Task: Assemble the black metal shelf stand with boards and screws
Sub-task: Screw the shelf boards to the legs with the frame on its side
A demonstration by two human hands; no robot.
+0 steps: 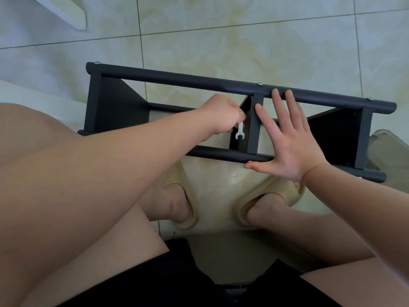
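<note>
The stand (365,138) is lying on its side on the tiled floor (221,41), just in front of the seated person's slippers (183,207). That is putting the joints between tubes and boards face-up and within easy reach. Three boards are sitting between the far tube (177,79) and the near tube (217,152): a left board (115,103), a middle board (254,122) and a right board (332,134). A silver screw head (259,84) is showing on the far tube right above the middle board.

The left hand (221,116) is curling its fingers round the top of a small white wrench (239,131), pinching it so the forked end is hanging down against the middle board's left face. My guess is that it is working a fastener on that board, but the hand is hiding whatever the wrench is meant to bite.

The right hand (287,138) is holding nothing. Its fingers are spread straight, with the tips resting on the far tube and the thumb lying along the near tube beside another screw (250,161). It is looking like a brace, pressing across both tubes so the frame isn't rolling or twisting under the wrench.

With all three boards in place, the build is looking nearly done, and this seems to be tightening work.
</note>
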